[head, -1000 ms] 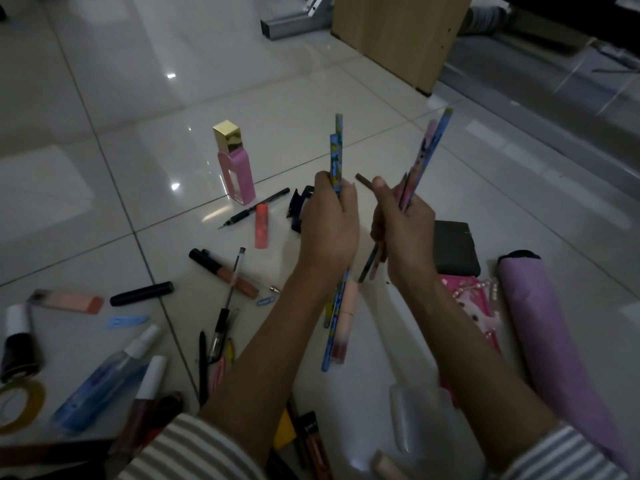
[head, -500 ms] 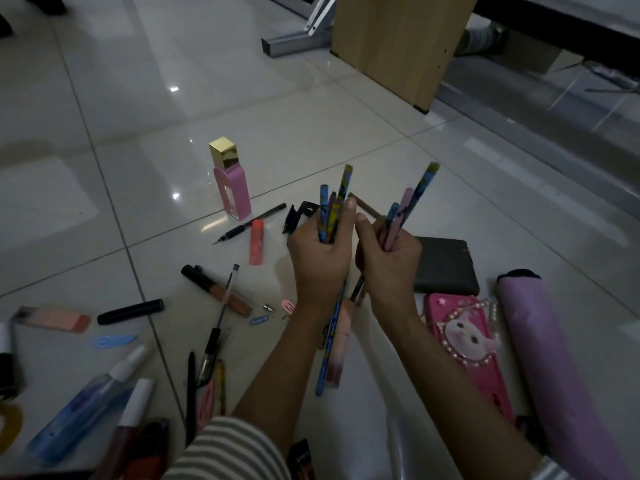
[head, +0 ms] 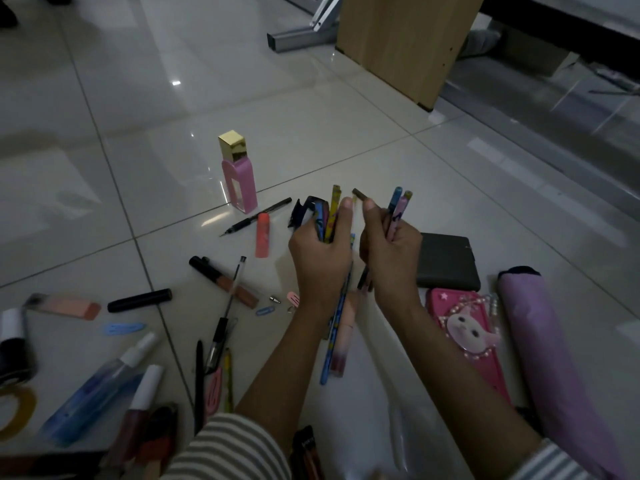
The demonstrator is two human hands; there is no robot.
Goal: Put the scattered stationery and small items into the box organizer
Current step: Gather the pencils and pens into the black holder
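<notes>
The left hand [head: 322,261] has its fingers clenched round yellow and blue pencils [head: 333,216]. Just beside it, the right hand [head: 393,258] grasps pink and blue pencils [head: 398,211]. Both bunches stand nearly upright above the tiled floor [head: 346,126]. A spray bottle [head: 90,396] holding blue liquid lies at lower left. A dark wallet [head: 446,261] and a pink cat case [head: 464,337] lie flat at right.

Pretty dim on my feed, kinda bluish. Ceiling lights glare off the glossy floor [head: 173,188] tiles, edges bend from the wide lens, near corners go soft and murky.
</notes>
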